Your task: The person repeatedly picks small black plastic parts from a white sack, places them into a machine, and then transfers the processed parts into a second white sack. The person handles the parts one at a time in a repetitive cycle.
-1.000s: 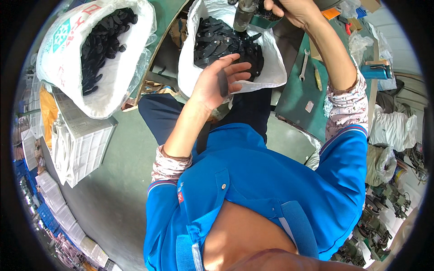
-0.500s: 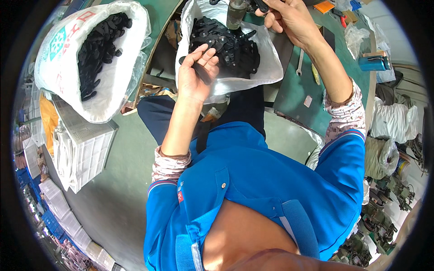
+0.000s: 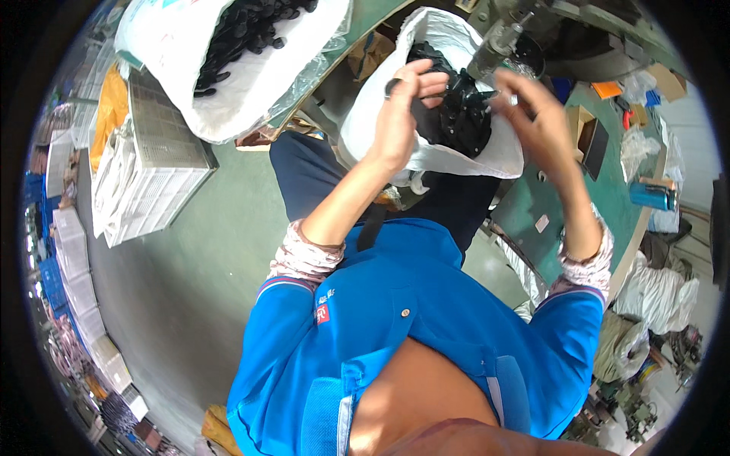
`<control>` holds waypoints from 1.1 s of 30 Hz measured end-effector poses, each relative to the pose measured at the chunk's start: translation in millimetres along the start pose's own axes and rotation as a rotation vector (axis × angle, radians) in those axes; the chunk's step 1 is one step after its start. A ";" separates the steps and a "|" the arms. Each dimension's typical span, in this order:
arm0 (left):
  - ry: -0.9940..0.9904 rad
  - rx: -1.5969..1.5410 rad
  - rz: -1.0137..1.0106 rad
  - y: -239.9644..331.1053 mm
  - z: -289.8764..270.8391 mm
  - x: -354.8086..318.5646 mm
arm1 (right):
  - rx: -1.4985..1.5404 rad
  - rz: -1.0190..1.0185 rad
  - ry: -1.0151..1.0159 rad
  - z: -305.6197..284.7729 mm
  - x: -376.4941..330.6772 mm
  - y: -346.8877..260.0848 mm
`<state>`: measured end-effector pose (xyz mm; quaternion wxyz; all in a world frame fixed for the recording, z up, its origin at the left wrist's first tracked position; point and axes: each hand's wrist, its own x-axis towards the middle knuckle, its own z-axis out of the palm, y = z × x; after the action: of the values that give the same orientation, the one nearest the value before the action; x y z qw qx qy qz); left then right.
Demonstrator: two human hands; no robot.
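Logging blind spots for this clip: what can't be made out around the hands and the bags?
- Head view: the small dark piece in the left hand is too small to identify.
- The right hand covers whatever its fingertips pinch.
- The near white bag holds black parts, partly hidden by both hands.
- The far white bag is cut by the rim.

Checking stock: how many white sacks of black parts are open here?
2: one white sack at upper left, one white sack on the person's lap under both hands. Others may be out of view.

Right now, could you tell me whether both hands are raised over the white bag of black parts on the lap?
Yes, the left hand and right hand are both over the white bag.
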<state>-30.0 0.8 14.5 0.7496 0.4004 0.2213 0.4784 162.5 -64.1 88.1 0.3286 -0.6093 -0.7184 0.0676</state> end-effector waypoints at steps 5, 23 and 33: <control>-0.141 0.131 -0.074 -14.7 19.3 -21.7 | 0.739 0.318 -0.328 52.4 -39.1 -18.0; 0.585 1.218 0.647 96.5 -153.1 -31.0 | 0.405 0.053 0.056 121.1 61.0 -27.0; 0.812 1.663 0.654 148.4 -270.3 -7.3 | -0.279 -0.372 0.407 250.5 272.8 20.1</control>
<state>-306.7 132.2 -22.6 -0.0739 0.6473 0.6070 0.4551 29.0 267.9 -9.7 0.3857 -0.5075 -0.7395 -0.2164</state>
